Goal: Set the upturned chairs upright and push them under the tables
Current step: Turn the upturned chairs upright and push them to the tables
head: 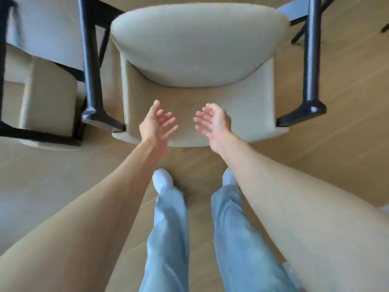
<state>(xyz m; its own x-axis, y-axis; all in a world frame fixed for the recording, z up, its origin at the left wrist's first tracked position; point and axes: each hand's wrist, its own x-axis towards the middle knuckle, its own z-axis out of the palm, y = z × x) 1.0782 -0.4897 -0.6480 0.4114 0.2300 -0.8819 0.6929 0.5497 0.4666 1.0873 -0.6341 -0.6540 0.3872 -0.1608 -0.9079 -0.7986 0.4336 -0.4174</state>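
Note:
A cream upholstered chair (200, 45) with a black wooden frame fills the upper middle of the head view. Its rounded cushion lies farther from me and its curved cream panel (248, 106) is nearest. A black bar (90, 60) runs along its left side and another (311, 60) along its right, and both join the panel's near corners. My left hand (156, 123) and my right hand (212, 121) hover over the panel's near edge, palms facing each other, fingers spread and relaxed. Neither hand holds anything. I cannot tell whether they touch the chair.
A second cream chair with a black frame (42, 98) sits close by on the left, blurred. More black legs (299, 32) show at the upper right. The floor is pale wood. My legs in light blue trousers and white socks (162, 180) stand just behind the chair.

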